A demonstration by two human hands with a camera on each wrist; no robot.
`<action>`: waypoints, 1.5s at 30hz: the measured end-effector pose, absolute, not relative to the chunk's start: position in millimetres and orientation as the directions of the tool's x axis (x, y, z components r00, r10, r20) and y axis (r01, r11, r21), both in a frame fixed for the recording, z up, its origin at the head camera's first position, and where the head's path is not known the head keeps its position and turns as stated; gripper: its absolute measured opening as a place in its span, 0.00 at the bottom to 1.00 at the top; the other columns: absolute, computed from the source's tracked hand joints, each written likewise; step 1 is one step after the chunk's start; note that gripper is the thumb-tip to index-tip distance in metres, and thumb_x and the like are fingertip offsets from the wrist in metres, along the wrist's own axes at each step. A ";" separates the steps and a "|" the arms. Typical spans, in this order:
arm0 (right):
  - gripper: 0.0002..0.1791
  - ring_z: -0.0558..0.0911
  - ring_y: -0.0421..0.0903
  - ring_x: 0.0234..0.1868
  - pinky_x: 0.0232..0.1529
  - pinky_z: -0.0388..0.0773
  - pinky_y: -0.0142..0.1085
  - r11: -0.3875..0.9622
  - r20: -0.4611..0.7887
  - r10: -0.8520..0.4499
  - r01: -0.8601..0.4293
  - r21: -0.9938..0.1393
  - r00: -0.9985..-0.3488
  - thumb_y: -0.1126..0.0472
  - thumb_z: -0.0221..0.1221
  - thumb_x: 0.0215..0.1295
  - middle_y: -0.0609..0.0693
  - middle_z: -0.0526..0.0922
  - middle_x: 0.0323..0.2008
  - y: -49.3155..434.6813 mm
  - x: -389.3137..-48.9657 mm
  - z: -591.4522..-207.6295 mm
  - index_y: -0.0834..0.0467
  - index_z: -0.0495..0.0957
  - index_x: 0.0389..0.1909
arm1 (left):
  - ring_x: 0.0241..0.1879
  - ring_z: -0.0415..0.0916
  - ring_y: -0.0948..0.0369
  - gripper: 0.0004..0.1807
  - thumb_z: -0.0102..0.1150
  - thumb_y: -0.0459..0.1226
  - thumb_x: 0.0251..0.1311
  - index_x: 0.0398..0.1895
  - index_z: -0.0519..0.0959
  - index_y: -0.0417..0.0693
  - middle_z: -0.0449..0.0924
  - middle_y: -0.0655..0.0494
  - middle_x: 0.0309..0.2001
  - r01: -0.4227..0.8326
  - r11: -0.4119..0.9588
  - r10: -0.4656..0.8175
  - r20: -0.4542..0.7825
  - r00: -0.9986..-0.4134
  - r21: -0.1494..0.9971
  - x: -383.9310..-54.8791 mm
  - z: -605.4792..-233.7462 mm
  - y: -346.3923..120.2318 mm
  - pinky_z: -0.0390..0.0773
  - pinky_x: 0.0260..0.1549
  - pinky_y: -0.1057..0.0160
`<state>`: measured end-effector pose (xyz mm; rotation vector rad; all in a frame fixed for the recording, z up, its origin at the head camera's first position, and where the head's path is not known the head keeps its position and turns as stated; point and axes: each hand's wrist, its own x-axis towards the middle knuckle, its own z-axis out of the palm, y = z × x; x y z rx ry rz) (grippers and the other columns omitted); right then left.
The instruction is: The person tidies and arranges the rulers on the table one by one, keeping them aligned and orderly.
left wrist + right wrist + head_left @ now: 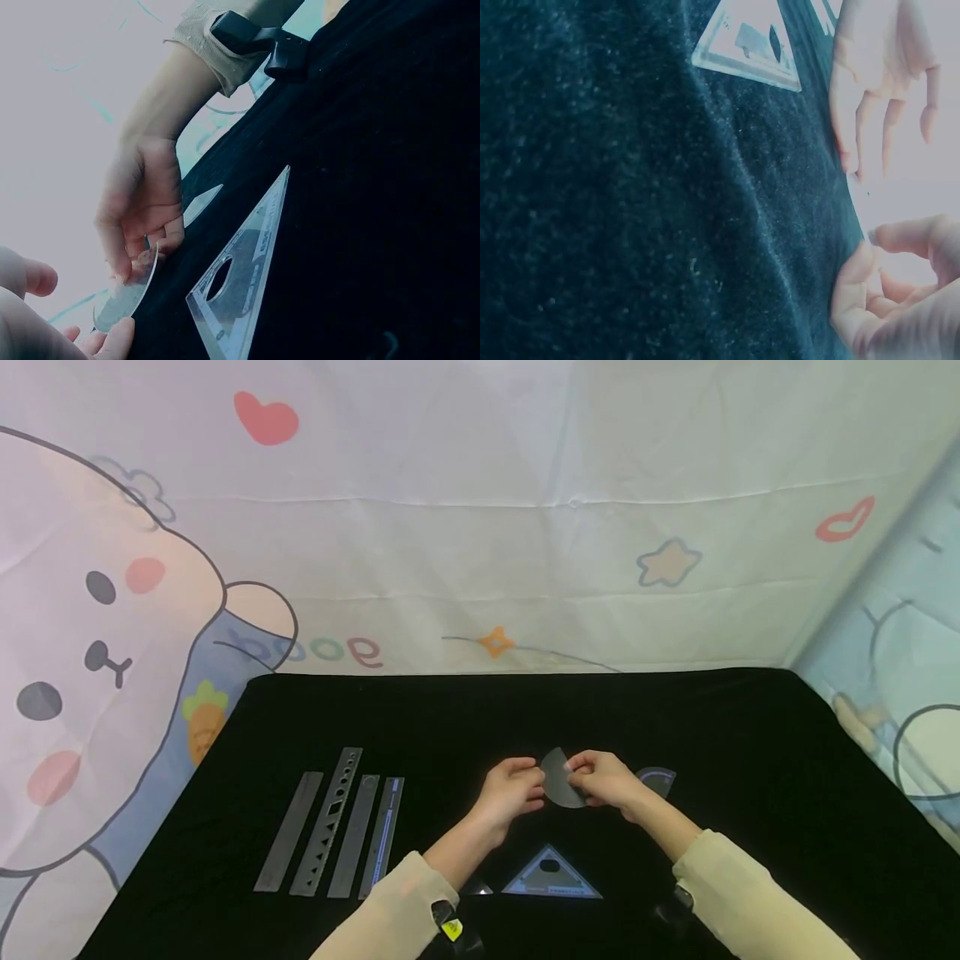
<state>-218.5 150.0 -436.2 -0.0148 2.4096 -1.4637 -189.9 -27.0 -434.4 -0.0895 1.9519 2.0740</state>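
Observation:
Between the two hands a clear half-round protractor point(558, 783) is held up over the black cloth, tilted. My right hand point(609, 781) pinches its right side between thumb and fingers. On the other side my left hand point(508, 793) has its fingers extended, their tips at the protractor's curved edge point(112, 315). In the right wrist view the protractor is washed out by glare. A clear set square point(552, 875) with a cut-out lies flat nearer to me, below the hands. Partly behind the right hand lies a second rounded protractor point(658, 779).
Left of the hands, several rulers lie side by side: a plain one point(288, 832), one with cut-out shapes point(327, 821) and a narrow one with blue markings point(383, 839) among them. A clear corner point(477, 887) peeks out by the left sleeve. A printed curtain point(480, 527) hangs behind the table.

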 end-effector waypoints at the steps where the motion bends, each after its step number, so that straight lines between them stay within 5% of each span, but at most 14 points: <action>1: 0.14 0.75 0.42 0.28 0.27 0.77 0.33 0.459 -0.270 -0.180 0.162 -0.874 -0.946 0.65 0.54 0.59 0.52 0.77 0.33 150.6 -217.2 -436.0 0.65 0.71 0.46 | 0.46 0.76 0.49 0.25 0.54 0.37 0.59 0.58 0.65 0.36 0.74 0.40 0.51 -0.250 -0.035 0.170 -0.241 -0.956 0.968 -189.7 -435.0 -27.3 0.80 0.45 0.58; 20: 0.11 0.76 0.43 0.30 0.34 0.83 0.37 0.166 -0.255 -0.218 0.222 -0.961 -0.942 0.68 0.50 0.63 0.52 0.71 0.32 141.4 -200.1 -432.2 0.64 0.62 0.45 | 0.36 0.80 0.55 0.18 0.55 0.35 0.59 0.51 0.69 0.37 0.78 0.41 0.40 -0.264 -0.091 0.172 -0.246 -0.954 0.960 -185.0 -435.5 -25.1 0.82 0.37 0.59; 34: 0.09 0.80 0.43 0.31 0.39 0.82 0.37 0.109 -0.247 -0.244 0.226 -0.968 -0.938 0.67 0.52 0.63 0.54 0.76 0.33 141.0 -194.7 -431.5 0.64 0.62 0.39 | 0.27 0.79 0.59 0.12 0.56 0.29 0.55 0.44 0.71 0.35 0.79 0.40 0.36 -0.217 -0.101 0.133 -0.203 -0.970 0.971 -192.1 -438.1 -23.6 0.83 0.30 0.60; 45: 0.22 0.81 0.46 0.38 0.42 0.81 0.38 0.179 -0.160 -0.251 0.117 -0.977 -0.954 0.61 0.54 0.64 0.56 0.76 0.39 156.5 -194.1 -429.5 0.64 0.62 0.55 | 0.26 0.77 0.60 0.10 0.57 0.30 0.54 0.41 0.76 0.41 0.80 0.49 0.32 -0.152 0.096 0.163 -0.166 -0.973 0.984 -192.8 -432.1 -32.5 0.82 0.27 0.64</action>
